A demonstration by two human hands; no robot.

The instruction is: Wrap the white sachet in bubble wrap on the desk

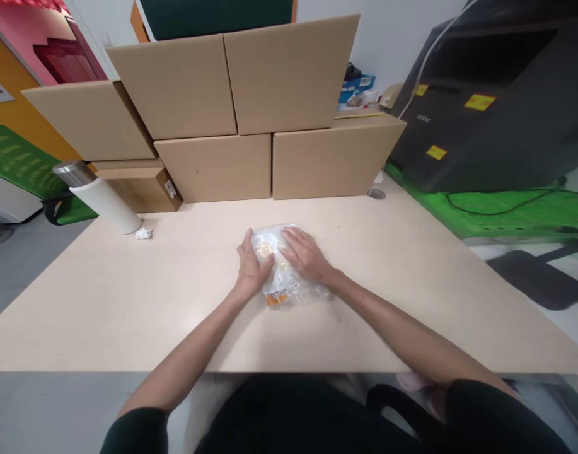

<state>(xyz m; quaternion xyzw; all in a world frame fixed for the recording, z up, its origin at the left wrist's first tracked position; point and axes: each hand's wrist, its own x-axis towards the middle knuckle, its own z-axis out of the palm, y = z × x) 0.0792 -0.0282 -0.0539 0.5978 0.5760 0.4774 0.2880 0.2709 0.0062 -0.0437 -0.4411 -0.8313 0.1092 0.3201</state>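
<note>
On tbl point(166, 296), L hand point(252, 265) grasping plastic-wrapped pkt point(282, 275) edge, R hand point(307, 253) unclenched atop

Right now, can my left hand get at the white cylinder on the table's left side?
Probably yes, with a stretch: your left hand would have to leave the plastic-wrapped packet, but nothing tall blocks the way to the white cylinder, just a crumpled white scrap near its base.

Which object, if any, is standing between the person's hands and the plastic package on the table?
Nothing visible stands between them: the right hand lies on top of the package, and the left hand touches its left side.
</note>
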